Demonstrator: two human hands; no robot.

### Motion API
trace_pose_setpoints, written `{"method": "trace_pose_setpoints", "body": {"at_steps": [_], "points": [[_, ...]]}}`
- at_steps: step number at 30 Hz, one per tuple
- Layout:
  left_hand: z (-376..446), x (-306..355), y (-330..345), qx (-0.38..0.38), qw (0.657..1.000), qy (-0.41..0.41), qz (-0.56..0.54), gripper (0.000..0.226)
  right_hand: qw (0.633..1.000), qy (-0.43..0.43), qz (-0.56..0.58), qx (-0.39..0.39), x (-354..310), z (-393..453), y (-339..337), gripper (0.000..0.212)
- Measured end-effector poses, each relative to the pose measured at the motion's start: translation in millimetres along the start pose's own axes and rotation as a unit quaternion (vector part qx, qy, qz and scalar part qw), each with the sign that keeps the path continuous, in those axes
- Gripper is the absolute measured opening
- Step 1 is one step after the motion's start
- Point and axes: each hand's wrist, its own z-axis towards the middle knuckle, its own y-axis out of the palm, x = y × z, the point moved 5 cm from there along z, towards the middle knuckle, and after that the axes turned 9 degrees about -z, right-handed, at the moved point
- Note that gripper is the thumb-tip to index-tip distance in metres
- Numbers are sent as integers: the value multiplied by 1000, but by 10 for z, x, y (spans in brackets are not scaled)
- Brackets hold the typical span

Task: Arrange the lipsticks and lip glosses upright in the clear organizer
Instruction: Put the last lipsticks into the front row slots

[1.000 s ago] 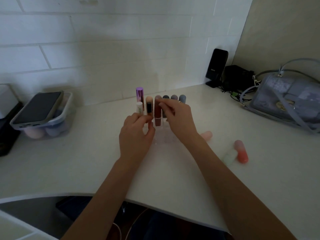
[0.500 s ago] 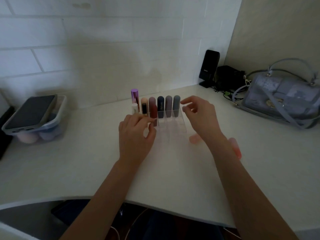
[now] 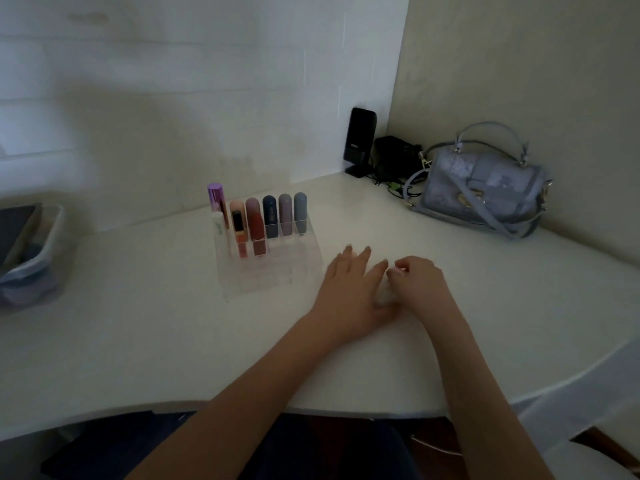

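Right of the organizer [image 3: 266,268] on the counter [image 3: 138,323], I see my left hand [image 3: 349,292] flat, fingers spread, holding nothing visible. My right hand [image 3: 419,282] is curled; I cannot tell what it grips. Seven tubes [image 3: 270,216] stand upright in the organizer's back rows.

White counter [image 3: 173,341] holds clear organizer [image 3: 270,271], blue handbag [image 3: 485,192], black speaker [image 3: 360,140]

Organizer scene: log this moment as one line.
organizer: seven tubes upright, front slots free | left hand: flat on counter, right of organizer | right hand: curled beside it, grip contents unclear
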Motion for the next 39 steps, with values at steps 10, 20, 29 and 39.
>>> {"method": "trace_pose_setpoints", "body": {"at_steps": [10, 20, 29, 39], "points": [[-11, -44, -106, 82, 996, -34, -6, 48, 949, 2, 311, 46, -16, -82, 73, 21], [-237, -105, -428, 233, 971, 3, -52, 21, 869, -76, 483, 81, -300, -86, -65, 23], [-1074, -838, -1188, 477, 859, -120, -143, 19, 823, -183, 536, -30, -1121, 32, -87, 27], [-882, -1731, -1210, 532, 683, -323, -381, 16, 857, -239, 456, 34, -1532, -27, 227, 22]]}}
